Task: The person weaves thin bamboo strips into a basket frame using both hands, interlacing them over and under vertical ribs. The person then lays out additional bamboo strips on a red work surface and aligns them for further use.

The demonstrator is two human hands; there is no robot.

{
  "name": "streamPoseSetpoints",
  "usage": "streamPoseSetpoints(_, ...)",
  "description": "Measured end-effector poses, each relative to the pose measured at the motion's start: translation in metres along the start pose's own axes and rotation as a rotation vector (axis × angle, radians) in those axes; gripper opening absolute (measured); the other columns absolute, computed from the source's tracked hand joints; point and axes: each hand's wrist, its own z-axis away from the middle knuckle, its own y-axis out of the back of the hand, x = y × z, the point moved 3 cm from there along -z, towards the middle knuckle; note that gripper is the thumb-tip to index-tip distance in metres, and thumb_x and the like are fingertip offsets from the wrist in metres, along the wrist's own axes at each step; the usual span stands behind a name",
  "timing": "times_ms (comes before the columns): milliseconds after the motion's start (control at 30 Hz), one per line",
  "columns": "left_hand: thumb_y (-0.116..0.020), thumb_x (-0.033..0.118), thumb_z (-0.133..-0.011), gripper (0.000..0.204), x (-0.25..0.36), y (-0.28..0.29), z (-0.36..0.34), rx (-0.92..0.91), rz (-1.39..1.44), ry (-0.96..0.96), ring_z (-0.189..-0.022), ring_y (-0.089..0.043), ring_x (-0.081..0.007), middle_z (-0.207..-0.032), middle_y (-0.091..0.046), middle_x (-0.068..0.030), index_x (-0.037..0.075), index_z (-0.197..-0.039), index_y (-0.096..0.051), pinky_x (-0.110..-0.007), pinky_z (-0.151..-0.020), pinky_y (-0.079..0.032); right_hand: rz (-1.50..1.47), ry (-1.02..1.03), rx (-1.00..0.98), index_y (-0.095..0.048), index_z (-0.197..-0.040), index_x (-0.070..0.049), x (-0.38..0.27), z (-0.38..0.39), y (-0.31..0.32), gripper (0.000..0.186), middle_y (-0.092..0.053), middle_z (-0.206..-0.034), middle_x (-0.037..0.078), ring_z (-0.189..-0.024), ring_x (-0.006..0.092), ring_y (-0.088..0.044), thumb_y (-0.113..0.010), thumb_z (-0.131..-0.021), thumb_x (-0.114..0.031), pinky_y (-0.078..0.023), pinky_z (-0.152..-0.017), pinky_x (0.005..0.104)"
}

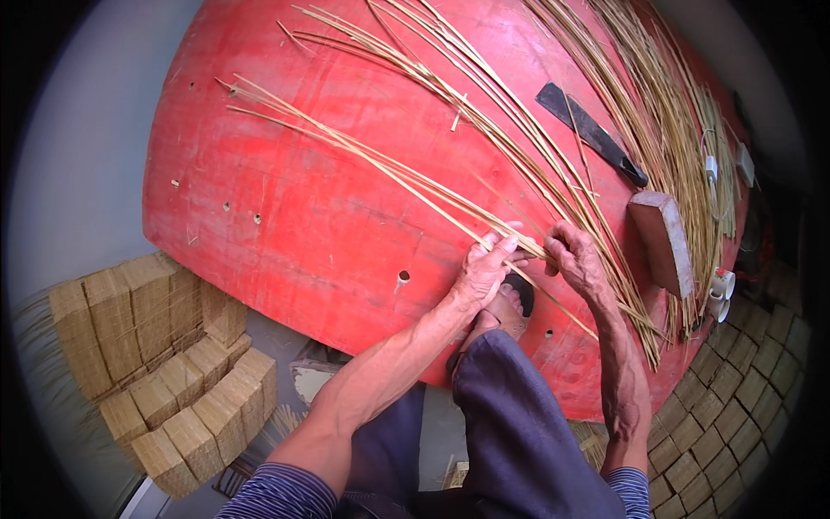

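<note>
Several thin straw-coloured strips (363,154), like split reed or bamboo, run from the far left of the red board toward my hands. My left hand (486,270) is closed around them near their close ends, its thumb lying along them. To its right, my right hand (577,259) is closed in a pinch at the strip ends, its fingertips partly hidden. One strip slants past both hands toward the lower right. My foot (508,313), in a dark sandal, rests on the board just below the left hand. More loose strips (519,169) lie behind and beside the right hand.
The red board (294,225) has small holes. On its right lie a dark flat blade (588,130), a reddish block (664,242), a thick strip bundle (683,130) and white cups (721,290). Stacked straw-coloured blocks (164,381) stand left; more (735,415) are at lower right.
</note>
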Motion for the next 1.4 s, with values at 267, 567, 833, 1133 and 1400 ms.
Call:
streamPoseSetpoints(267, -0.066, 0.027, -0.099, 0.032, 0.004, 0.009, 0.0, 0.032, -0.102, 0.021, -0.104, -0.063, -0.0179, -0.113, -0.068, -0.01, 0.005, -0.122, -0.062, -0.034, -0.091, -0.052, 0.17, -0.007, -0.102, -0.063, -0.086, 0.002, 0.012, -0.004, -0.001, 0.017, -0.062, -0.067, 0.011, -0.06, 0.0178, -0.062, -0.063, -0.091, -0.014, -0.051, -0.058, 0.036)
streamPoseSetpoints(567, -0.067, 0.024, -0.098, 0.03, 0.0, 0.011, 0.002, 0.056, -0.14, 0.037, -0.105, -0.064, -0.0197, -0.111, -0.069, -0.0118, 0.003, -0.119, -0.063, -0.035, -0.095, -0.052, 0.967, 0.345, 0.31, -0.06, -0.084, -0.006, 0.03, -0.047, 0.003, 0.015, -0.064, -0.081, 0.016, -0.077, 0.0364, -0.065, -0.069, -0.085, -0.019, -0.049, -0.062, 0.0482)
streamPoseSetpoints(833, -0.069, 0.023, -0.096, 0.03, -0.002, 0.01, 0.003, 0.032, -0.113, 0.056, -0.104, -0.065, -0.0211, -0.109, -0.07, -0.0126, 0.002, -0.117, -0.063, -0.035, -0.094, -0.052, 1.12, 0.405, 0.599, -0.059, -0.074, -0.01, 0.02, -0.05, 0.082, 0.016, -0.061, -0.075, 0.013, -0.072, 0.0341, -0.063, -0.057, -0.088, -0.013, -0.049, -0.06, 0.0484)
streamPoseSetpoints(1133, -0.068, 0.021, -0.097, 0.026, -0.009, 0.006, 0.011, 0.007, -0.161, 0.075, -0.102, -0.066, -0.0194, -0.108, -0.071, -0.0112, 0.002, -0.116, -0.064, -0.034, -0.091, -0.053, 1.045, 0.423, 0.568, -0.057, -0.086, -0.007, 0.034, -0.05, 0.052, 0.009, -0.063, -0.082, 0.016, -0.075, 0.0338, -0.066, -0.056, -0.091, -0.013, -0.052, -0.061, 0.0479)
streamPoseSetpoints(1400, -0.067, 0.019, -0.098, 0.025, -0.006, 0.004, 0.011, 0.008, -0.17, 0.067, -0.102, -0.066, -0.0196, -0.108, -0.07, -0.0112, 0.002, -0.117, -0.064, -0.034, -0.092, -0.054, 0.821, 0.388, 0.397, -0.058, -0.079, -0.005, 0.051, -0.067, 0.041, 0.006, -0.061, -0.075, 0.019, -0.075, 0.0389, -0.064, -0.061, -0.083, -0.008, -0.049, -0.063, 0.0502)
